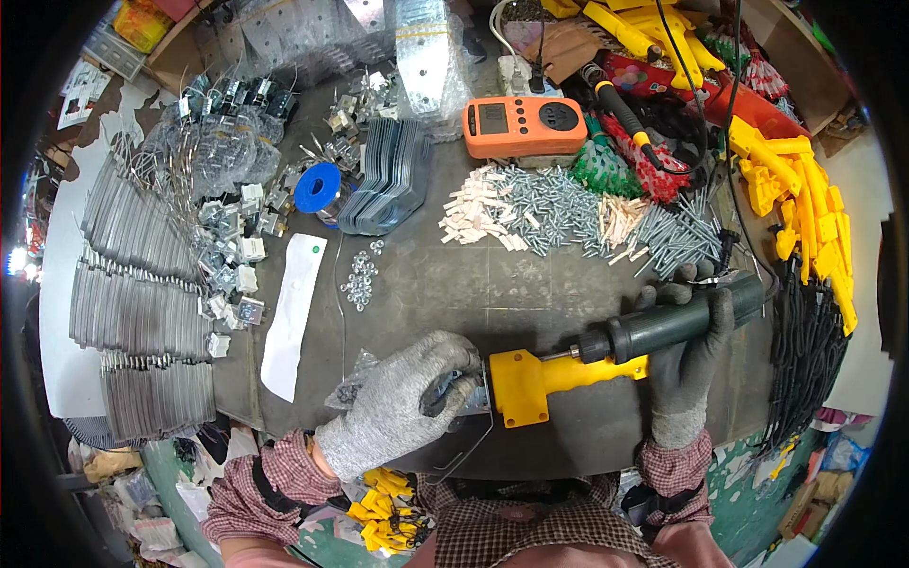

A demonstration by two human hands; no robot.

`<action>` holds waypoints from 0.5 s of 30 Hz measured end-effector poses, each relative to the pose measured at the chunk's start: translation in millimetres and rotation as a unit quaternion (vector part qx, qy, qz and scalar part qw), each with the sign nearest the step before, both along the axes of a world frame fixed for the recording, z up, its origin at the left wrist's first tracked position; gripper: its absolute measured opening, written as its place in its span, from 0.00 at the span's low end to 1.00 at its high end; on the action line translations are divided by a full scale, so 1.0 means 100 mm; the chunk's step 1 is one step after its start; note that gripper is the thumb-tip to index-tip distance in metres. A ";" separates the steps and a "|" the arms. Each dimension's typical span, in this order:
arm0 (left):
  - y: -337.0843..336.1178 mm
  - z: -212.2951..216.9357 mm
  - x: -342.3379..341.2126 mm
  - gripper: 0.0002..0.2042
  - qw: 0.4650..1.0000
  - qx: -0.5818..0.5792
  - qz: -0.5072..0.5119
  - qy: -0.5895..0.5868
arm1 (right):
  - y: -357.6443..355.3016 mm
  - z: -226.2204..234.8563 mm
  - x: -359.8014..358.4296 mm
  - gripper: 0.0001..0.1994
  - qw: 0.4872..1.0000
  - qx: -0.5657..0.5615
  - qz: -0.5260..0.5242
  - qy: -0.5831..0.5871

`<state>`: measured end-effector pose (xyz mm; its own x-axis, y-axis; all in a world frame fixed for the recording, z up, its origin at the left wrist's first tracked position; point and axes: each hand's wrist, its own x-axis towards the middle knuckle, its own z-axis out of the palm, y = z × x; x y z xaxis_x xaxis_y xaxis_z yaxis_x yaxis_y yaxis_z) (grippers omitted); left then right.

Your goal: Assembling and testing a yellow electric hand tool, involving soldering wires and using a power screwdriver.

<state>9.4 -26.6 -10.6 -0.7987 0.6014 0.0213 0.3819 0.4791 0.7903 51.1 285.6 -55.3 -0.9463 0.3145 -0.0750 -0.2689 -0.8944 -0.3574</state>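
Note:
My left hand (407,402), in a grey coated glove, is closed on a small metal piece at the left end of a yellow plastic handle (521,386). Its fingers partly hide that metal piece, and a thin bent metal rod (471,445) hangs below. Gripped in my gloved right hand (684,364) is a black electric screwdriver (658,322), lying nearly level. Its bit points left and reaches the upper edge of the yellow handle; whether the tip sits on a screw cannot be seen. A clear plastic bag (352,379) lies beside my left hand.
Beyond my hands are screws (549,213), nuts (361,276), an orange meter (525,128), a blue spool (318,187) and stacked metal plates (386,180). Grey rods (142,312) line the left. Yellow handles (814,204) and black cables (810,350) lie right, with a soldering iron (625,114) behind.

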 end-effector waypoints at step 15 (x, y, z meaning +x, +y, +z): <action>0.01 0.01 0.01 0.12 0.998 -0.038 0.009 -0.052 | 0.00 0.04 0.00 0.18 1.000 0.005 -0.001 -0.005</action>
<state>10.7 -25.5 -9.3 -0.8050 0.5834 -0.1074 0.2903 0.5452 0.7865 51.0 285.2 -50.8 -0.9447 0.3177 -0.0809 -0.2677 -0.8900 -0.3690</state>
